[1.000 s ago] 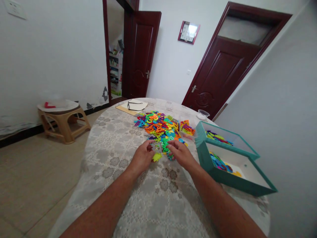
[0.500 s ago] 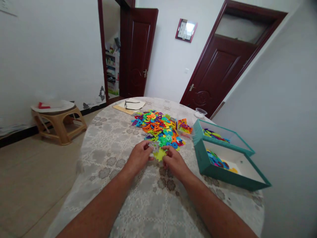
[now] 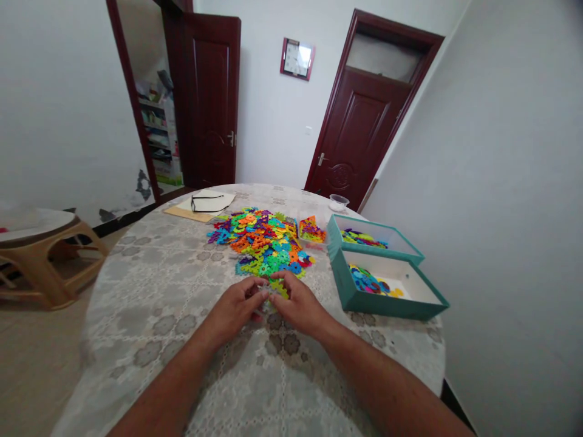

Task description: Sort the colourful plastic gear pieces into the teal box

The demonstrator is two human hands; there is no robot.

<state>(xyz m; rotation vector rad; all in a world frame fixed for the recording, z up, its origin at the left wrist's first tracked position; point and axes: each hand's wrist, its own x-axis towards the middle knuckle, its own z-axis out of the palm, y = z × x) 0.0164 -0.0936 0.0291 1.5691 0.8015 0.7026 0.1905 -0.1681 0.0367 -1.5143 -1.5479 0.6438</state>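
My left hand [image 3: 240, 305] is closed on a small grey piece [image 3: 265, 291], pinched between thumb and fingertips. Touching it from the right, my right hand [image 3: 294, 301] grips a yellow-green toothed piece [image 3: 279, 287]. The two pieces meet or overlap between my fingers; whether they are joined is too small to tell. Something pinkish-red shows under my left fingers. Just beyond my hands lies a large heap of colourful flat pieces [image 3: 262, 237] in green, orange, blue, purple and yellow.
Right of the heap are a clear tub [image 3: 314, 244] of orange and purple pieces and a teal two-part box [image 3: 387, 308] with pieces in both parts. Glasses [image 3: 207, 204] rest on papers at the back left. A clear bowl [image 3: 339, 202] stands at the far edge.
My hands have come closer together, and the grey and yellow-green pieces now meet between them. The whole view has turned, so the room and table appear further left.
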